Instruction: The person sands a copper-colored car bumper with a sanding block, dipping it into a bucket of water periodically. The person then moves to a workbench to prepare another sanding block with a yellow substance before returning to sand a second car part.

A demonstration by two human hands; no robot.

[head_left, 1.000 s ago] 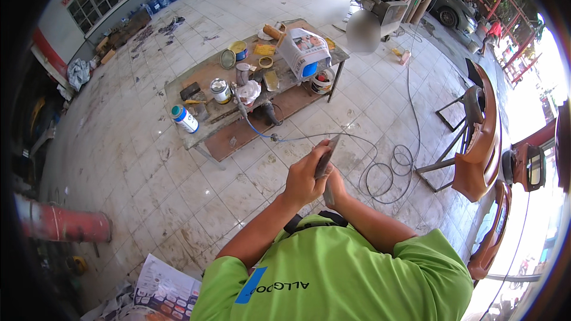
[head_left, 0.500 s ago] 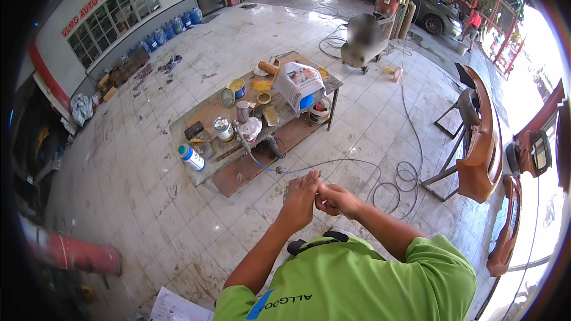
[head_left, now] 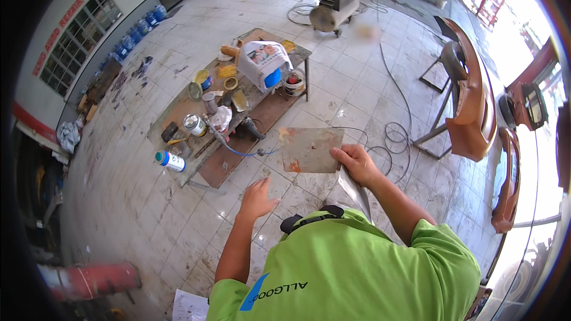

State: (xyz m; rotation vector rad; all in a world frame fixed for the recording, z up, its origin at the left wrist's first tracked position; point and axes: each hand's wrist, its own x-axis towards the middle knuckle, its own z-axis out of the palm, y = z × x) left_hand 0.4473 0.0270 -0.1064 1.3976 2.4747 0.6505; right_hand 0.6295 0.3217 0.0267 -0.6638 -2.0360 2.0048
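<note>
My right hand (head_left: 355, 163) pinches the right edge of a thin grey rectangular sheet (head_left: 311, 151) with orange and dark stains. The sheet is held up flat in front of me, between my body and the work table. Below the same hand hangs a pale, narrow flap (head_left: 352, 189); I cannot tell whether it belongs to the sheet. My left hand (head_left: 258, 200) is apart from the sheet, to its lower left, with fingers stretched out and nothing in them.
A work table (head_left: 205, 157) ahead on the left carries cans, a blue-capped bottle (head_left: 170, 160), and a paper-covered blue container (head_left: 263, 64). An air compressor (head_left: 336, 5) stands beyond. Hoses (head_left: 397, 142) coil on the tiles. An orange bumper (head_left: 474, 113) rests on a stand at right; a red cylinder (head_left: 101, 278) lies lower left.
My hands were together and have moved apart, the left one down and leftward. The grey sheet now shows in full in my right hand. The view has shifted.
</note>
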